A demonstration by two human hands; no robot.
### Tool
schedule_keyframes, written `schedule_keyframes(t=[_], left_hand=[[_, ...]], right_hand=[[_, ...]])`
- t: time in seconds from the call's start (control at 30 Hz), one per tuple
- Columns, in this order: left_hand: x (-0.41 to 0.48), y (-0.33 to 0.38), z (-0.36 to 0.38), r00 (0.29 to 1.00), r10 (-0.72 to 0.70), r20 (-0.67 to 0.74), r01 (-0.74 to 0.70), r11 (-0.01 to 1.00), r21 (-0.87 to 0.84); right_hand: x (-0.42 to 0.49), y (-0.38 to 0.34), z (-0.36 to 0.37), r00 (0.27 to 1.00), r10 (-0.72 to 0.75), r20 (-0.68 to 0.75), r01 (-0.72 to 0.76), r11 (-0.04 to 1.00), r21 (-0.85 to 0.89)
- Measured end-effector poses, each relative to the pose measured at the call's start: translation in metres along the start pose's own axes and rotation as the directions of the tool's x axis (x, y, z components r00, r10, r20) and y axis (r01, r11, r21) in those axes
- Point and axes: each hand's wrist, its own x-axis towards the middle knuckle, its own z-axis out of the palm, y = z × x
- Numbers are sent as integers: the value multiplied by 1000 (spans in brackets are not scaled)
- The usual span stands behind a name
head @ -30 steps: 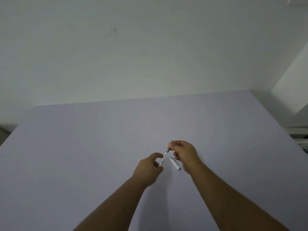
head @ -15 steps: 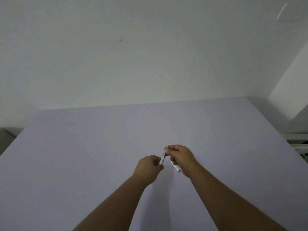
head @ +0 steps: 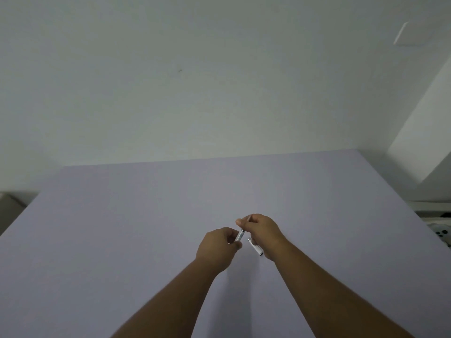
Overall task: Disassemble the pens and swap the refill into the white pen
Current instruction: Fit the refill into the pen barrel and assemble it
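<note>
My right hand (head: 262, 230) pushed closer to the left hand (head: 219, 245) — both pinched the pen (head: 239, 236); refill nearly seated, I judged.

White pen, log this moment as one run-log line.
white pen pinched in both hands | left hand on barrel | right hand at tip end | loose white piece beside | table

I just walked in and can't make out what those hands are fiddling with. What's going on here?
A person is working on a white pen over a pale purple table. The left hand grips the barrel's lower end, while the right hand pinches the top end, as if pulling or twisting it apart. Another white pen part sits by the right hand; whether it is held or lying on the table is unclear.
</note>
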Motion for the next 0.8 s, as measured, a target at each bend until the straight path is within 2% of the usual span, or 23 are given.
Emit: schedule_keyframes(t=[0.13, 0.27, 0.3, 0.4, 0.53, 0.7, 0.8], left_hand=[[-2, 0, 0, 1000, -3, 4, 3, 1000, 2], [0, -4, -7, 999, -31, -13, 31, 999, 6], [0, -5, -9, 1000, -27, -14, 27, 1000, 14], [1, -5, -8, 1000, 4, -15, -4, 1000, 11], [1, -3, -7, 1000, 1, -31, -2, 1000, -14], [2, 0, -5, 1000, 4, -20, -4, 1000, -4], [5, 0, -7, 1000, -17, -20, 16, 1000, -12]], right_hand=[[-3, -5, 1, 999, 31, -31, -34, 994, -103], [-5, -11, -2, 998, 42, 51, -41, 999, -14], [-5, -11, -3, 998, 28, 60, -26, 999, -36], [-4, -9, -3, 1000, 3, 17, -1, 993, -117], [-2, -12, -2, 999, 14, 42, -12, 999, -45], [1, -12, -1, 999, 30, -42, -37, 987, -156], [1, -13, -1, 996, 91, -25, -92, 995, -37]])
